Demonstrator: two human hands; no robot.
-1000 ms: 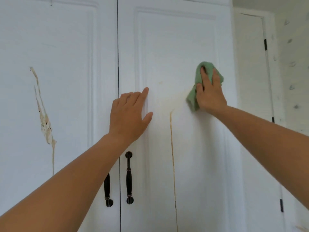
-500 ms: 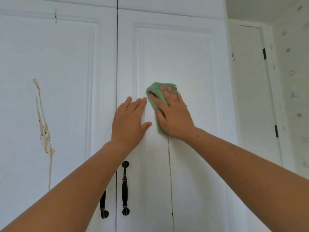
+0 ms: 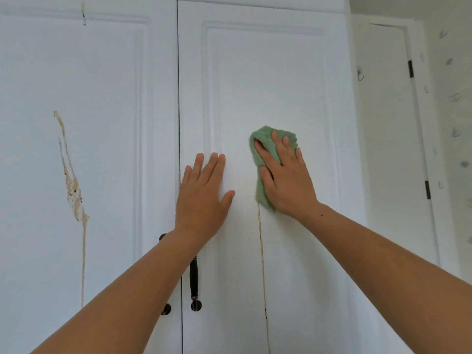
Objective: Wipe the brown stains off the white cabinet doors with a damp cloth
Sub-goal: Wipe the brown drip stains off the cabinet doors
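Two tall white cabinet doors fill the view, the left door [image 3: 107,98] and the right door [image 3: 268,72]. My right hand [image 3: 286,180] presses a green cloth [image 3: 263,141] flat against the right door's panel. Below the cloth a thin brown drip line [image 3: 263,264] runs down the door. My left hand [image 3: 204,192] lies flat and empty on the right door, just left of the cloth, fingers spread. A thick brown splatter stain [image 3: 74,187] with a long drip sits on the left door.
Two dark handles [image 3: 194,284] hang at the doors' meeting edge, the left one partly hidden by my forearm. To the right is another white door [image 3: 388,149] with black hinges and patterned wallpaper [image 3: 454,123].
My right hand swept the cloth from the right side of the panel leftwards to beside my left hand, then back a little right. The faint smear above the drip line has faded.
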